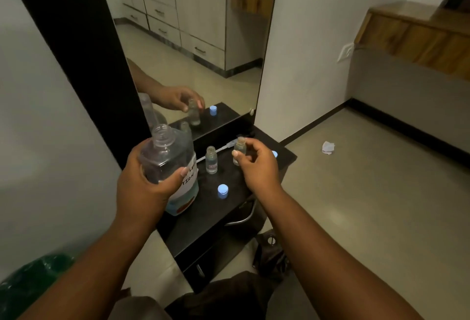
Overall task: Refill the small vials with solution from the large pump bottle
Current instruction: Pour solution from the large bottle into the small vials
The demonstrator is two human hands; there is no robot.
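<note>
Here, at a black dresser top (203, 218) below a wall mirror (193, 40):
Blue cap (222, 190): lies loose near the top's front edge, between the two forearms.
Left hand (142, 182): wrapped around the large bottle (169, 164), uncapped, at the top's left edge; clear plastic, likely heavy with liquid and slick, so the shoulder just under the neck looks the safest hold.
Standing vial (211, 159): open, mid-top, apart from both hands.
Right hand (256, 164): fingertips pinch the second vial (239, 150) toward the right edge; seemingly small, light, rigid, probably glass, easily tipped, best held at the body.
Pump tube (218, 149): lies behind the vials, near the mirror.
</note>
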